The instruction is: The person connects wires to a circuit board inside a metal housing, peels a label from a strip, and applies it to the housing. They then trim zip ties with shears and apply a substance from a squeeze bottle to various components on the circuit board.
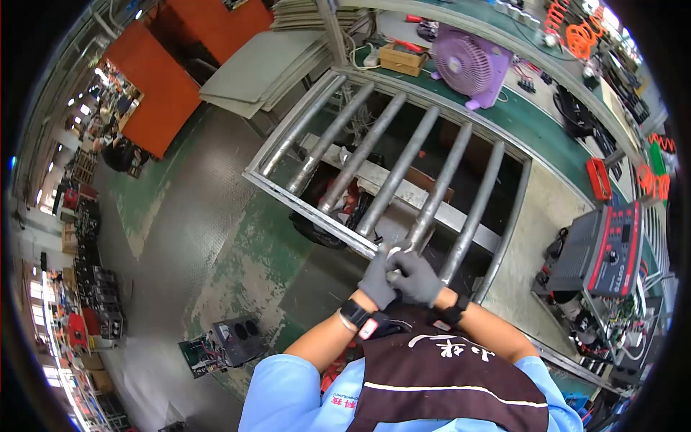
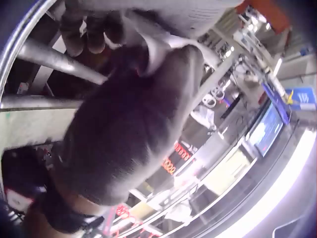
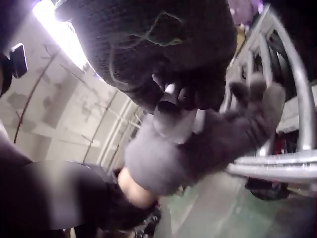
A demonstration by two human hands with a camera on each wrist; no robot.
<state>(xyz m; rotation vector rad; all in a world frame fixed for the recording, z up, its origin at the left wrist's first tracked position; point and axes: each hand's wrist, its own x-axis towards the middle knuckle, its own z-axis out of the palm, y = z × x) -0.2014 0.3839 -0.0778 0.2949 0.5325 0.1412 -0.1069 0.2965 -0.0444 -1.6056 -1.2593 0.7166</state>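
Note:
Both hands wear grey knit gloves and meet close together at the near edge of a metal roller frame [image 1: 317, 216]. A thin white strip-like piece [image 2: 156, 52] shows between them, its kind not clear. My right hand [image 1: 419, 279] curls its fingers and pinches this piece; in the right wrist view the dark glove [image 3: 163, 44] fills the top, a pale tip [image 3: 170, 89] showing at its fingers. My left hand [image 1: 378, 281] grips the piece near the thumb. Its other fingers [image 3: 255, 96] reach loosely outward in the right wrist view.
Several metal rollers [image 1: 385, 176] span the frame, with dark gaps between them. Beyond it stand a purple fan [image 1: 468, 65] and a small wooden box [image 1: 403, 59]. A grey and red machine [image 1: 597, 248] sits at the right. An opened electrical unit [image 1: 237, 342] lies on the floor.

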